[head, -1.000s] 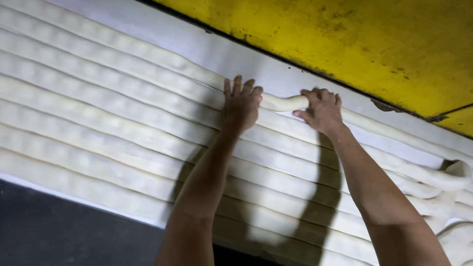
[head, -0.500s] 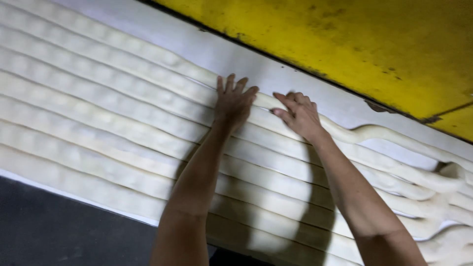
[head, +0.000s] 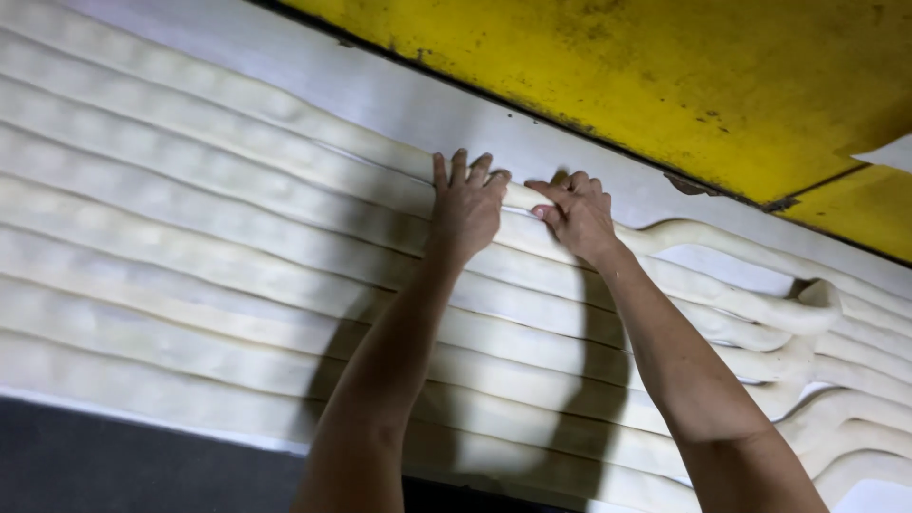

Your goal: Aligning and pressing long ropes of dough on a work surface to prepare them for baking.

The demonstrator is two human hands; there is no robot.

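- Pale cream dough ropes (head: 190,218) are lying side by side in long parallel rows across a white work surface (head: 399,95), running from upper left to lower right.
- Left hand (head: 465,204) is lying flat, fingers spread and released, palm pressing down on the farthest dough rope (head: 313,128) near its middle.
- Right hand (head: 575,214) is sitting just beside the left, fingers curled down over the same rope, thumb tucked toward the left hand; grasp is light, not a clenched fist.
- Right of the hands, this rope is bending into a loose wavy curve (head: 750,247) and doubling back at a looped end (head: 817,299).
- Both forearms are crossing over the nearer rows, hiding parts of them and casting dark shadows.
- Yellow scuffed panel (head: 665,76) is bordering the far edge of the surface.
- Dark strip (head: 114,465) is showing along the near edge.
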